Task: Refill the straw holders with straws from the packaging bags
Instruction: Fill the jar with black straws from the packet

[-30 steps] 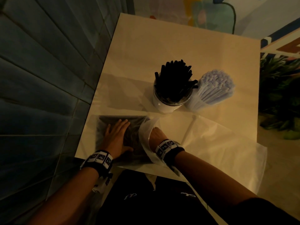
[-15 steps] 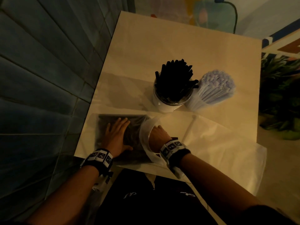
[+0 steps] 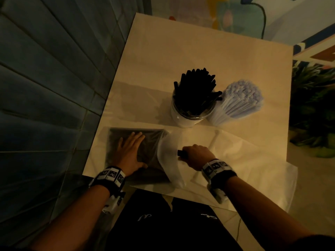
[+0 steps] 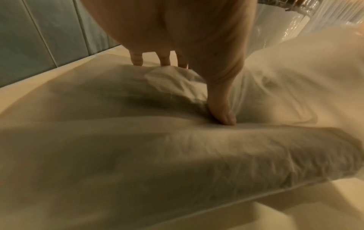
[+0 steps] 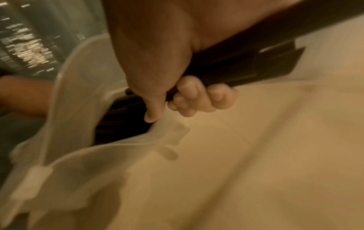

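Gripping black straws, right hand fisted.

Frosted plastic bag, glossy black straws

right wrist view blurred, black straws half inside bag (count unclear)

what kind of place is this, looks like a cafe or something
Probably a cafe or drinks shop: a holder crammed with black straws, a pack of pale wrapped straws beside it on a small table, and a painted mural wall behind.
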`<state>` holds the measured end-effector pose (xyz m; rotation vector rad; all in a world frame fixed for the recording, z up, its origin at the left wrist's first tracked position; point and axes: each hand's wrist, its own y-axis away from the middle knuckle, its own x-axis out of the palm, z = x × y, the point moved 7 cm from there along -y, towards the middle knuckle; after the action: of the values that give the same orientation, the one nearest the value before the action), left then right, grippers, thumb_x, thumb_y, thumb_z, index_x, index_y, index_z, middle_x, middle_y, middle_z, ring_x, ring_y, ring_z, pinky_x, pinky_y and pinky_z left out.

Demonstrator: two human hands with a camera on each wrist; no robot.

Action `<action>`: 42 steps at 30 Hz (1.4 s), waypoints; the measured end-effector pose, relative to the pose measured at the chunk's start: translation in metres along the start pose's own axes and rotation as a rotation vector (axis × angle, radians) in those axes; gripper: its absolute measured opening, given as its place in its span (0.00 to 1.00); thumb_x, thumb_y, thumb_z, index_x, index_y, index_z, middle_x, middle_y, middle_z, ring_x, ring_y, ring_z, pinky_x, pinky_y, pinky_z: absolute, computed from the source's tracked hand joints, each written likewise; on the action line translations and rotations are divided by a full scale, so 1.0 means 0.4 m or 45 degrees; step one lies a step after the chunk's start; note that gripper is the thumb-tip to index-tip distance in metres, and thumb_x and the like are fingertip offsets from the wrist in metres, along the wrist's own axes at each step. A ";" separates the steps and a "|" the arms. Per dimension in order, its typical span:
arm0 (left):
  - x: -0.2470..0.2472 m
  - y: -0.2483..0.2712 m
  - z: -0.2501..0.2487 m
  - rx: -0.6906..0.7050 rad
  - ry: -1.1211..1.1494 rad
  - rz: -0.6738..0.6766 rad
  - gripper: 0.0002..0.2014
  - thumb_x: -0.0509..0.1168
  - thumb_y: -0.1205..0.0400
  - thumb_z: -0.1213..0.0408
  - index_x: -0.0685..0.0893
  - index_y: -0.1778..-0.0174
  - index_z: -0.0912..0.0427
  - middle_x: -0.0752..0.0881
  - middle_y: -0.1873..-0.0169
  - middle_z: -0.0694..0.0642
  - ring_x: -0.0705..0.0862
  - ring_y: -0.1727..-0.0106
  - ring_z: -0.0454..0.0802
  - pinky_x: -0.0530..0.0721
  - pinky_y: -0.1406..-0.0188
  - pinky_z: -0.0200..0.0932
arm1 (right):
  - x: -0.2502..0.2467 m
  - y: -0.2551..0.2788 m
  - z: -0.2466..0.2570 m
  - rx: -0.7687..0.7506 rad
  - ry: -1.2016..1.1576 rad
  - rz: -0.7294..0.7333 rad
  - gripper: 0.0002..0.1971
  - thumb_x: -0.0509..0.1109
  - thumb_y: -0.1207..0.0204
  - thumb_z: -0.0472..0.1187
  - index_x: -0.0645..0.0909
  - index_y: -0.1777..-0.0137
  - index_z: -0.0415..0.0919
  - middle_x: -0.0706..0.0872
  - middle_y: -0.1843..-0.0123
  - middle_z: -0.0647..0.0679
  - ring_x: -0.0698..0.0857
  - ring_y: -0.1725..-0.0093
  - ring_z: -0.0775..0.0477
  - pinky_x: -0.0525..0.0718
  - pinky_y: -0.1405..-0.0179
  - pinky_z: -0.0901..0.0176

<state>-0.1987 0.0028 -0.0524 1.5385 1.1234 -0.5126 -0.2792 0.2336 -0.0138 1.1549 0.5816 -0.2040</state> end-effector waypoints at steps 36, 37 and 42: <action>-0.101 0.027 -0.028 0.018 0.196 -0.009 0.53 0.68 0.38 0.29 0.64 0.18 0.49 0.60 0.17 0.53 0.57 0.16 0.55 0.56 0.17 0.61 | -0.579 0.320 0.060 -0.780 -1.432 -1.626 0.19 0.70 0.19 0.41 0.70 0.70 0.53 0.74 0.74 0.50 0.74 0.76 0.44 0.72 0.73 0.51; -0.053 0.034 0.003 -0.010 0.099 0.092 0.55 0.72 0.37 0.30 0.58 0.16 0.47 0.52 0.14 0.50 0.48 0.13 0.53 0.49 0.16 0.63 | -0.580 0.294 0.056 -0.762 -1.472 -1.630 0.19 0.71 0.19 0.41 0.70 0.70 0.53 0.74 0.75 0.50 0.73 0.75 0.45 0.72 0.73 0.51; 0.024 0.054 0.043 -0.032 -0.005 0.131 0.59 0.76 0.35 0.35 0.47 0.14 0.41 0.37 0.15 0.43 0.34 0.15 0.48 0.38 0.17 0.64 | -0.502 0.123 0.046 -0.479 -1.399 -1.419 0.12 0.74 0.22 0.39 0.77 0.64 0.38 0.83 0.68 0.37 0.83 0.68 0.40 0.82 0.65 0.52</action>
<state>-0.1715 -0.0083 -0.0542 1.5637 1.0379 -0.4301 -0.4193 0.2088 0.1372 0.1256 0.1793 -1.5000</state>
